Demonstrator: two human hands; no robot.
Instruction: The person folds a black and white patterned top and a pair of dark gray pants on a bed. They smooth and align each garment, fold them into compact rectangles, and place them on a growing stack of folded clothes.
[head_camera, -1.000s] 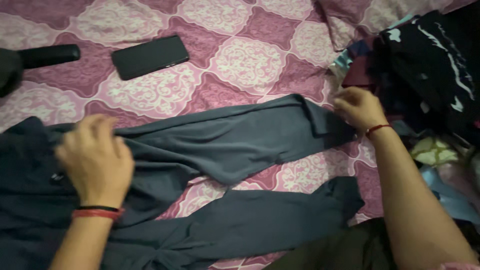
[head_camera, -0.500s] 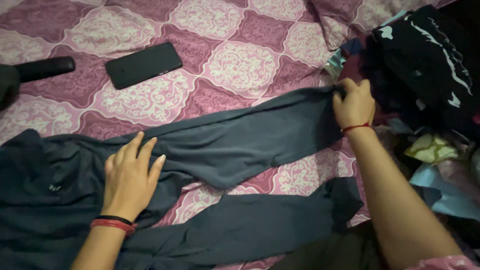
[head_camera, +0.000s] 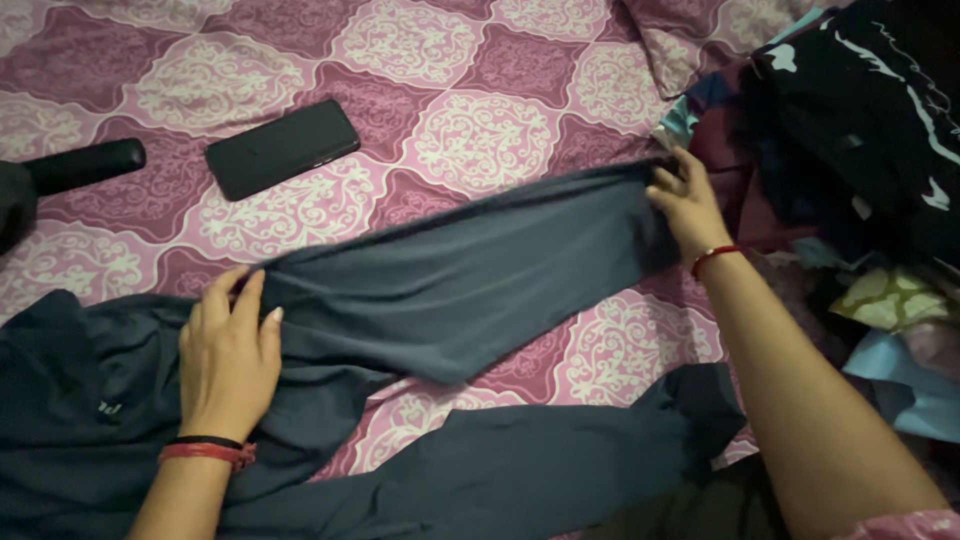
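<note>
Your left hand lies palm down at the lower left of the frame, fingers together and pointing up, with the forearm running down to the bottom edge and a black and a red band round the wrist. Your right arm reaches from the lower right corner up toward the upper right, where your right hand is curled, fingertips pinched, a red thread at its wrist.

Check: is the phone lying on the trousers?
No. The phone lies on the bare patterned bedsheet, apart from the dark trousers that both hands hold lower down.
</note>
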